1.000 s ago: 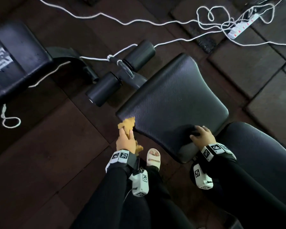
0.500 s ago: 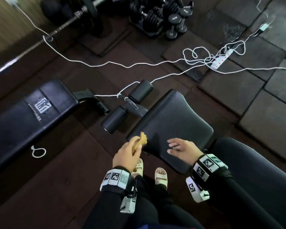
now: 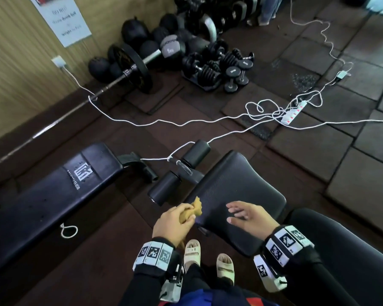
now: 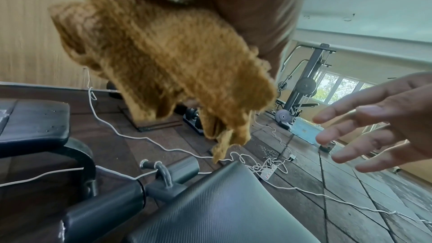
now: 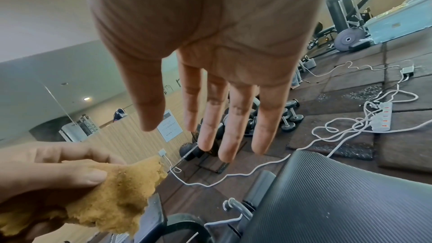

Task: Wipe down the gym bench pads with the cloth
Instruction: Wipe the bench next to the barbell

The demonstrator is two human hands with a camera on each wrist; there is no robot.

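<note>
My left hand (image 3: pixel 175 219) grips a bunched yellow-brown cloth (image 3: pixel 191 210) just off the near left corner of the black ribbed seat pad (image 3: pixel 237 191). In the left wrist view the cloth (image 4: pixel 168 66) hangs from the fist above the pad (image 4: pixel 217 210). My right hand (image 3: pixel 248 215) hovers over the pad's near edge with straight, spread fingers (image 5: pixel 233 114) and holds nothing. The larger back pad (image 3: pixel 341 257) runs off to the lower right. A second black bench (image 3: pixel 49 195) stands on the floor at the left.
Two black foam rollers (image 3: pixel 179 171) sit at the pad's far end. White cables (image 3: pixel 164 122) cross the floor to a power strip (image 3: pixel 293 113). A barbell (image 3: pixel 128 74), dumbbells (image 3: pixel 219 67) and weight balls line the back wall. My sandalled feet (image 3: pixel 208 259) stand below the pad.
My right hand lifted off the pad's near edge and spread its fingers. The left hand brought the cloth toward the pad's corner. My head tilted up, bringing the weights and wall into view.
</note>
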